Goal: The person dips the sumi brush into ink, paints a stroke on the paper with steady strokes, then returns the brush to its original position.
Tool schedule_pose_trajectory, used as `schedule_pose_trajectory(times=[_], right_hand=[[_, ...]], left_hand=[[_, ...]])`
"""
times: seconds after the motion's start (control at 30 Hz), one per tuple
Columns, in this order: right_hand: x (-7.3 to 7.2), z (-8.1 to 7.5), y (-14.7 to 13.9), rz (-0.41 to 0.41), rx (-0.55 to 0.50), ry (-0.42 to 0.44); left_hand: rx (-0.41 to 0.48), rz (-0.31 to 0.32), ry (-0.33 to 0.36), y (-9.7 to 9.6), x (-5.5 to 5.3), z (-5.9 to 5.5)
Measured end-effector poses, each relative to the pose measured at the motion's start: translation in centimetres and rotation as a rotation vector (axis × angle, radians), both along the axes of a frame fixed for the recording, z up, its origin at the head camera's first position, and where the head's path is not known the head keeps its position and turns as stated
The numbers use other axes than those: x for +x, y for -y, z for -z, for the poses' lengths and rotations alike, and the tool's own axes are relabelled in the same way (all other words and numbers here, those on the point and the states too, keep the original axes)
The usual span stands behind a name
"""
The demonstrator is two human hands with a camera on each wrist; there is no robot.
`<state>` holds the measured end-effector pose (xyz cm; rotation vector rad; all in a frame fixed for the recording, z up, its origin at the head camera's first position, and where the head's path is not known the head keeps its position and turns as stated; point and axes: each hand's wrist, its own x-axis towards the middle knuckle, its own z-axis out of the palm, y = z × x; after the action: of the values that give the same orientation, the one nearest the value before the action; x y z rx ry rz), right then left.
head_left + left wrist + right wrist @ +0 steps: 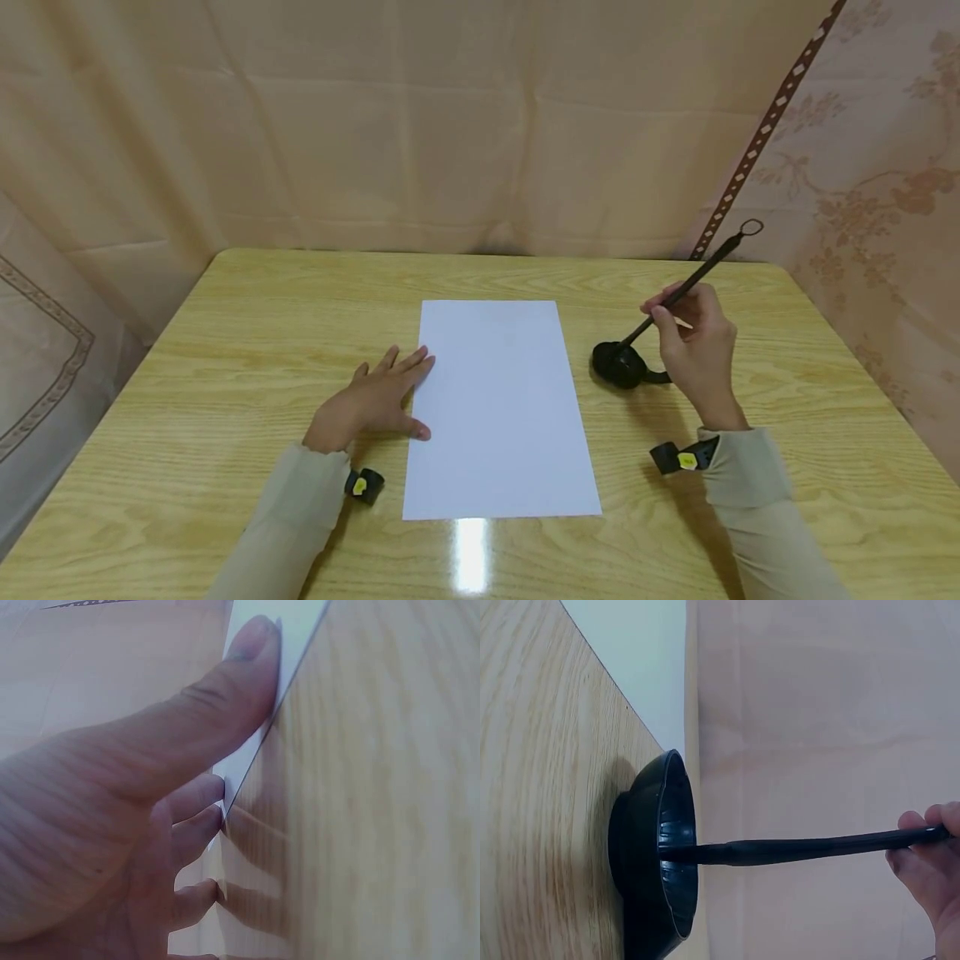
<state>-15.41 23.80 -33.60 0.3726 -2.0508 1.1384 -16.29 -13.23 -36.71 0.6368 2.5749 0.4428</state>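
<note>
My right hand (701, 350) pinches a dark calligraphy brush (708, 266) by its handle, with a cord loop at the upper end. The brush slants down into a small black ink dish (619, 377) with a side handle; its tip is hidden inside. In the right wrist view, the dish (639, 847) has a wavy rim, and the brush (802, 850) reaches in over it. A blank white sheet of paper (498, 408) lies flat to the left of the dish. My left hand (367, 400), fingers spread, rests on the paper's left edge with thumb and fingertips.
Everything lies on a light wood-grain table (225, 333). A beige curtain (450, 125) hangs behind the table's far edge, and a flowered curtain (885, 217) hangs at the right. Small dark camera mounts (365, 486) sit on both wrists.
</note>
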Motion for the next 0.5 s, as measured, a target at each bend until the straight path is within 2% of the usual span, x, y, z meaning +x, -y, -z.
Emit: schedule_pose_trajectory(times=[0.27, 0.5], right_hand=[[0.05, -0.23, -0.14, 0.014, 0.08, -0.005], [0.0, -0.11, -0.4, 0.004, 0.092, 0.01]], left_hand=[[0.002, 0.005, -0.013, 0.13, 0.02, 0.01], [0.008, 0.011, -0.019, 0.22, 0.09, -0.07]])
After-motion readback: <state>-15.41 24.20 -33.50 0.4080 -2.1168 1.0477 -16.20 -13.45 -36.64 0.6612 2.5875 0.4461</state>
